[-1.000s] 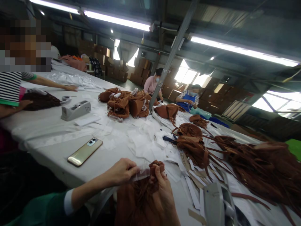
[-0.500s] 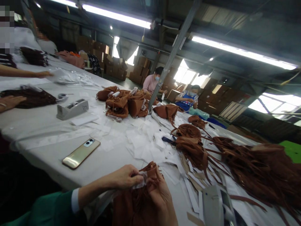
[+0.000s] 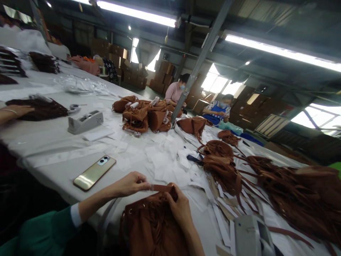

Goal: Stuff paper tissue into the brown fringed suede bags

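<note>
In front of me at the near table edge is a brown fringed bag (image 3: 149,227) with metal eyelets along its upper rim. My left hand (image 3: 134,184) pinches one end of a flat brown strap (image 3: 160,188), drawn out to the left above the bag's opening. With thumb and fingers my right hand (image 3: 179,203) grips the bag's top right corner, where the strap's other end meets it. The fingertips behind that corner are hidden. A gold phone (image 3: 94,173) lies on the table to the left of my hands.
Loose white paper (image 3: 162,161) is scattered over the white table (image 3: 58,167). One tape dispenser (image 3: 85,122) stands at left, another (image 3: 250,234) at near right. Brown bags (image 3: 221,160) lie right and behind. At left, a co-worker's hand (image 3: 20,111) touches a dark brown bundle (image 3: 48,109).
My left hand has moved left and up, drawing the strap straight. The clear plastic wrap between my hands is no longer visible there. More of the bag's front shows.
</note>
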A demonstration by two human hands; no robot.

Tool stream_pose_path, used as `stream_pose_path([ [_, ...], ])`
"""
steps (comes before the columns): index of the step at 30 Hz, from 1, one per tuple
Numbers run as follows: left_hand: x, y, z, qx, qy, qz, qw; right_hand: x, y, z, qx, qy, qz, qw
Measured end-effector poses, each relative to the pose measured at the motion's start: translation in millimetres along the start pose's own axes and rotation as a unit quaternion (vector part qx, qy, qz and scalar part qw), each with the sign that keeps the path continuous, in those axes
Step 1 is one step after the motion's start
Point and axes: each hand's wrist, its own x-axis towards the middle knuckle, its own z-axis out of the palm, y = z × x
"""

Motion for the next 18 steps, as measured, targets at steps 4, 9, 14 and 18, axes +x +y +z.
stream_pose_path([
  [4,-6,3,-12.8,0.007,-0.010,-0.005,1.000,-4,10,6,-0.005,-0.039,-0.045,0.998],
  [9,-9,-13,-30.3,0.118,0.068,-0.060,0.989,-16,17,-3,-0.119,-0.054,-0.074,0.989],
  [14,-3,-11,-8.9,0.121,0.020,-0.038,0.992,-23,9,-5,-0.150,-0.049,-0.082,0.984],
  [18,6,2,11.5,-0.019,-0.059,-0.032,0.998,-28,0,-3,-0.201,-0.047,-0.080,0.975],
])
